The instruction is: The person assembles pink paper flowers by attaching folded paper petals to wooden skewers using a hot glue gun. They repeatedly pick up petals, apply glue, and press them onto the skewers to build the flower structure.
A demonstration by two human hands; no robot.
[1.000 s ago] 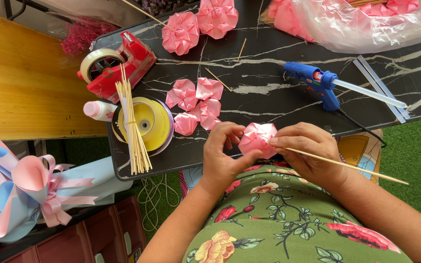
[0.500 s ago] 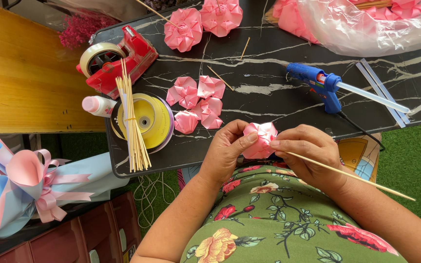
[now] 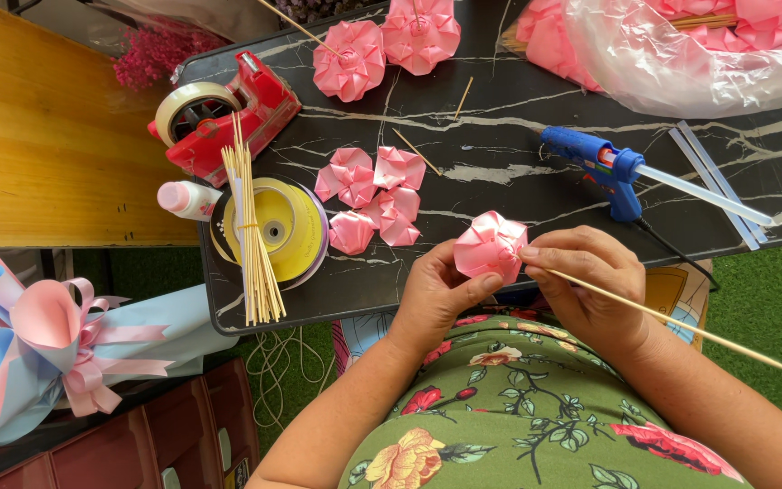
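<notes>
My left hand (image 3: 434,294) grips a pink ribbon flower (image 3: 489,246) at the table's near edge. My right hand (image 3: 590,276) pinches a thin wooden stick (image 3: 681,321) whose tip meets the flower; the stick slants down to the right. Several loose pink ribbon petals (image 3: 373,197) lie just left of the flower on the black marble table (image 3: 500,163). A blue glue gun (image 3: 604,167) rests just beyond my right hand.
A bundle of sticks (image 3: 251,240) lies across a yellow ribbon spool (image 3: 287,226); beside them are a red tape dispenser (image 3: 224,113) and a small white bottle (image 3: 187,199). Finished pink flowers (image 3: 382,45) and a plastic bag of flowers (image 3: 681,45) sit at the far side. Glue sticks (image 3: 717,181) lie right. A wrapped bouquet (image 3: 38,349) is lower left.
Both hands with the flower have shifted slightly toward the table. The flower has turned a little in my fingers. Everything on the table stays put.
</notes>
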